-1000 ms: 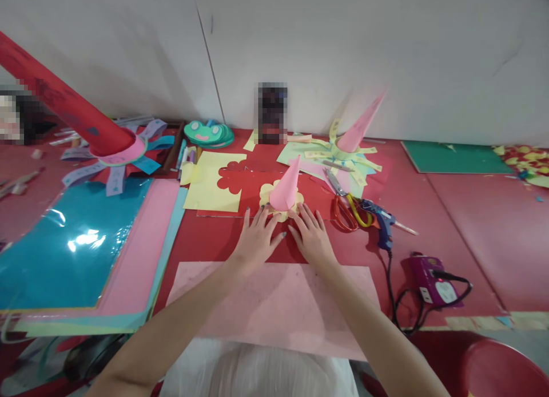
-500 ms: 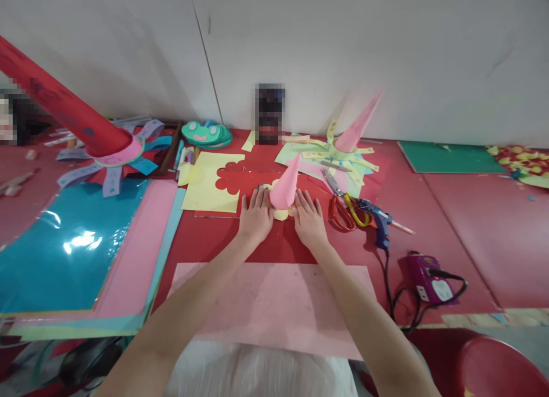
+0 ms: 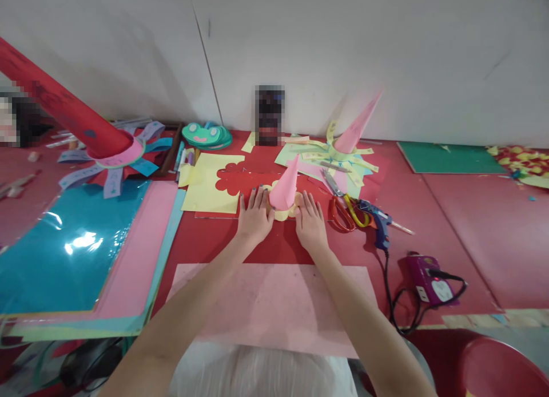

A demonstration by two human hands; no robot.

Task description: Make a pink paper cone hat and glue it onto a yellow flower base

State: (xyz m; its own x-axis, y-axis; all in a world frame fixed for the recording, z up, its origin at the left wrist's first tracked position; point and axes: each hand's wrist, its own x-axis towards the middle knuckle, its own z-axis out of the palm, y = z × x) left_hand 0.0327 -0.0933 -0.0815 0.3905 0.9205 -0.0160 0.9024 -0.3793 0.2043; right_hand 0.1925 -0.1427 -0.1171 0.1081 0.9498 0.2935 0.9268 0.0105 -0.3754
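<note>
A pink paper cone [image 3: 285,186] stands with its tip up on a pale yellow scalloped paper [image 3: 282,215], which lies over red paper. My left hand [image 3: 255,214] lies flat at the left of the cone, fingers stretched over the yellow paper's edge. On the right side my right hand [image 3: 311,218] rests with its fingers out, touching the scalloped edge. Neither hand grips anything. Parts of the yellow paper are hidden under the fingers.
Orange and yellow-handled scissors [image 3: 343,214] and a blue glue gun [image 3: 380,221] lie right of my hands. Its cord runs to a purple power box [image 3: 429,278]. Pink paper [image 3: 270,305] lies in front; blue sheets [image 3: 77,248] and a red tube [image 3: 72,111] are left.
My right hand has shifted slightly right and down, showing more of the yellow paper's right edge. My left hand has moved very slightly left. The cone stays in place.
</note>
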